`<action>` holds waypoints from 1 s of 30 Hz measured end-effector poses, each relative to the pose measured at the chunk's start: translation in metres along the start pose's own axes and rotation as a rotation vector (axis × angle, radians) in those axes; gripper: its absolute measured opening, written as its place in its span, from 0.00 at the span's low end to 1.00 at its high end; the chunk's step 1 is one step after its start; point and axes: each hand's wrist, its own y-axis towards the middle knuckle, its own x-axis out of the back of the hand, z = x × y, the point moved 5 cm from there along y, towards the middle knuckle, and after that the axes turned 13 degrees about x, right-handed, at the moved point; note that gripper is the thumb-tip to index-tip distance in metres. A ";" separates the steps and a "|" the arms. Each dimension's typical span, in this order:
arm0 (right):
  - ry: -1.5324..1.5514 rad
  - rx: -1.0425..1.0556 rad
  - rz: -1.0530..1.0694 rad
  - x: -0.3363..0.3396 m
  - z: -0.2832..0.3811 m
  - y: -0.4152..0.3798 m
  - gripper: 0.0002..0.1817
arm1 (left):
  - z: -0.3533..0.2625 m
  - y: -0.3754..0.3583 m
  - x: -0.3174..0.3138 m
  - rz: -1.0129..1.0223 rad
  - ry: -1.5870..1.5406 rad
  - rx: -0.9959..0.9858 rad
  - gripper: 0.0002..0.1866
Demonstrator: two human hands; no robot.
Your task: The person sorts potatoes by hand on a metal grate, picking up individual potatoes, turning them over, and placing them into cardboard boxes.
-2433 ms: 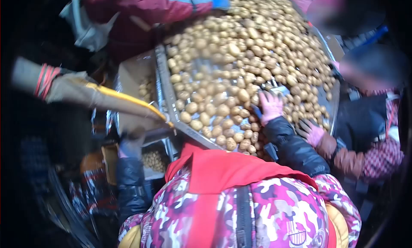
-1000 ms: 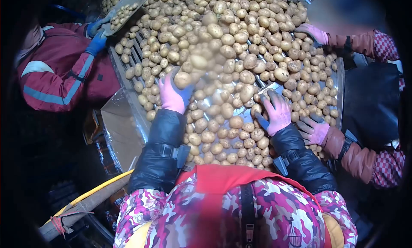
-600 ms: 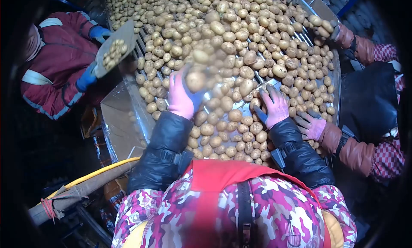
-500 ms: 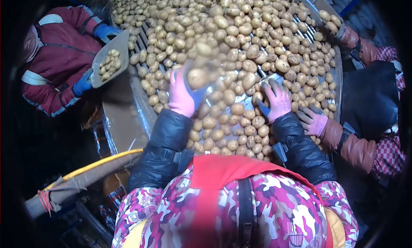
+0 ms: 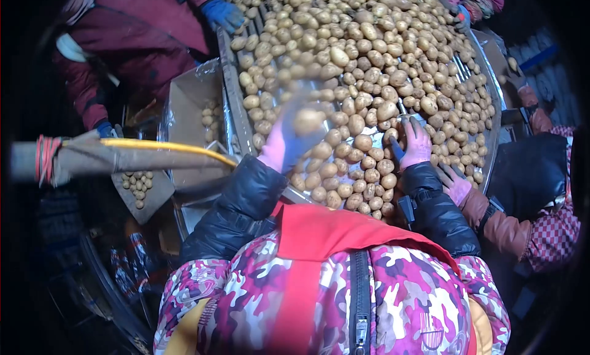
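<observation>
Both of my hands wear pink gloves with dark blue palms and fingers. My left hand point(image 5: 289, 137) is over the near left part of the potato pile, its fingers smeared by motion, with a blurred potato point(image 5: 308, 121) at its palm; whether it grips that potato is unclear. My right hand point(image 5: 413, 145) rests on potatoes point(image 5: 371, 182) to the right, fingers forward and thumb apart, beside a bare pale patch of the sorting surface point(image 5: 375, 134). Many loose potatoes lie around and between the two hands.
A co-worker's gloved hand point(image 5: 453, 184) is close to my right forearm. Another co-worker's blue glove point(image 5: 224, 15) touches the far left edge. A box point(image 5: 184, 112) and a scoop of potatoes point(image 5: 150, 204) stand left, behind a wrapped pole point(image 5: 80, 159) with a yellow hose. More workers are at right.
The view has shifted left and down. The co-worker at left has one hand at the pile edge, and the scoop is lowered. My left hand remains blurred over the pile; my right stays on the potatoes.
</observation>
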 end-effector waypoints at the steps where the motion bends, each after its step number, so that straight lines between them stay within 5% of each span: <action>1: 0.000 0.006 -0.008 -0.001 -0.001 0.000 0.38 | 0.001 -0.006 0.001 -0.031 0.022 -0.040 0.49; 6: -0.014 0.002 -0.004 -0.006 -0.004 -0.002 0.40 | -0.002 -0.036 0.015 -0.117 0.221 -0.165 0.50; 11: -0.032 0.038 -0.040 -0.011 -0.009 -0.003 0.39 | -0.002 -0.062 0.024 -0.221 0.238 -0.197 0.42; 18: -0.049 0.053 -0.020 -0.013 -0.012 -0.004 0.39 | 0.015 -0.102 0.029 -0.175 -0.221 0.228 0.34; 22: -0.052 0.136 -0.051 -0.015 -0.013 -0.001 0.39 | 0.035 -0.136 0.036 -0.128 -0.504 0.313 0.26; 30: -0.034 0.114 -0.066 -0.010 -0.008 -0.001 0.36 | 0.054 -0.203 0.084 -0.541 -0.437 0.342 0.30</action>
